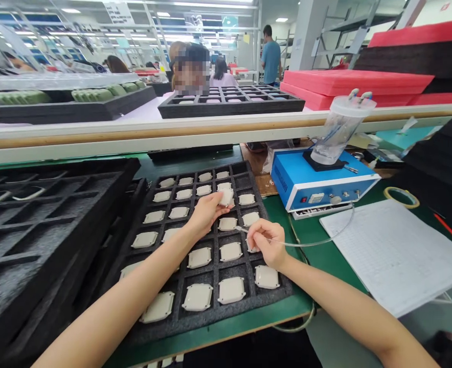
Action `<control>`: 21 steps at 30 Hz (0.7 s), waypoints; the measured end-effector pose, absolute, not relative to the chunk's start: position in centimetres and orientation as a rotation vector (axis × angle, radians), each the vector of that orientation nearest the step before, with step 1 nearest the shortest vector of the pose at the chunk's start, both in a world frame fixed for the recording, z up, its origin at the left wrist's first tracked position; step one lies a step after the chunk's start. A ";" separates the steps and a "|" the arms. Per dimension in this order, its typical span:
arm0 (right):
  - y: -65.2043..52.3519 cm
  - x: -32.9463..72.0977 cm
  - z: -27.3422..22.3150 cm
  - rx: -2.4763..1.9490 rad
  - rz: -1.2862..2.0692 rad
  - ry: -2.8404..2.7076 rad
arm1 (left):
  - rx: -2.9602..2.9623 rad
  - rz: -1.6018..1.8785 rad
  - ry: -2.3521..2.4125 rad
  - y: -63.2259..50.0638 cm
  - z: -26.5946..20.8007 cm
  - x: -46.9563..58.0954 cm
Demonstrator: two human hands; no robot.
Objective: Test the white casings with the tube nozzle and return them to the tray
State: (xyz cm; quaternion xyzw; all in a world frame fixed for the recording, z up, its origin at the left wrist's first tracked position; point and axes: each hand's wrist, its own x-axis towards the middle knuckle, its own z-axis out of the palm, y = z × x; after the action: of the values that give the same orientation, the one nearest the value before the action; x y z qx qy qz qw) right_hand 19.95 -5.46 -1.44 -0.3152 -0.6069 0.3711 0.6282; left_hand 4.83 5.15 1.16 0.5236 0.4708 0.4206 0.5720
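My left hand pinches a small cream plastic cover by its edge, raised over a black foam tray. Rows of similar rounded-square covers lie in the tray's compartments, some hidden by my left forearm. Closed around a thin tube tool, my right hand is over the tray's right side. The tool's pale tip points left, next to a cover in the tray; whether it touches I cannot tell. A clear hose runs from my right hand to a blue control box.
A clear canister stands on the box. Papers and a tape roll lie at right. Black trays are stacked at left. A shelf crosses behind, carrying trays and red foam sheets. People are beyond.
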 end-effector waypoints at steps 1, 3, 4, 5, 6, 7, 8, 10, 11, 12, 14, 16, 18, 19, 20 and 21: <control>-5.4 19.9 -1.4 -0.721 0.861 -1.375 | 1.269 0.981 1.123 6.3 1.3 5.6; -5.2 19.9 -1.3 -0.716 0.883 -1.336 | 1.370 0.959 1.183 8.7 1.5 7.3; -5.2 19.9 -1.2 -0.714 0.897 -1.321 | 1.428 0.943 1.221 9.9 1.5 8.1; -5.1 19.8 -1.2 -0.712 0.912 -1.310 | 1.492 0.922 1.262 11.0 1.5 8.8; -5.1 19.8 -1.2 -0.709 0.926 -1.303 | 1.562 0.896 1.301 11.9 1.5 9.3; -5.1 19.7 -1.2 -0.707 0.938 -1.300 | 1.635 0.863 1.336 12.6 1.5 9.6; -5.1 19.6 -1.2 -0.705 0.948 -1.300 | 1.710 0.827 1.366 13.1 1.5 9.8; -5.1 19.5 -1.1 -0.703 0.966 -1.299 | 1.863 0.758 1.415 13.7 1.8 9.7; -5.1 19.5 -1.1 -0.707 0.977 -1.298 | 1.939 0.735 1.438 13.7 2.0 9.6; -5.1 19.5 -1.1 -0.714 0.989 -1.296 | 2.011 0.725 1.461 13.5 2.3 9.6; -5.0 19.5 -1.1 -0.732 1.006 -1.291 | 2.142 0.735 1.506 12.7 3.1 9.9; -5.0 19.6 -1.2 -0.750 1.002 -1.298 | 2.233 0.772 1.557 11.0 4.3 10.4; -5.2 19.8 -1.2 -0.766 0.981 -1.307 | 2.277 0.808 1.626 8.2 5.7 10.5; -5.3 19.9 -1.2 -0.775 0.967 -1.307 | 2.283 0.816 1.671 6.3 6.5 10.1; -5.5 19.9 -1.2 -0.786 0.952 -1.302 | 2.282 0.814 1.722 4.1 7.3 9.3; -5.7 20.0 -1.2 -0.799 0.937 -1.296 | 2.286 0.792 1.766 1.6 8.1 8.2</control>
State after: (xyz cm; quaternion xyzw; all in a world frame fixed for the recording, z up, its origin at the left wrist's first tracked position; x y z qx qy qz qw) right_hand 20.02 -5.73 -1.17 -0.3484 -0.5650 0.4084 0.6266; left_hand 8.17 1.60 8.06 0.7612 0.5881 0.2636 0.0731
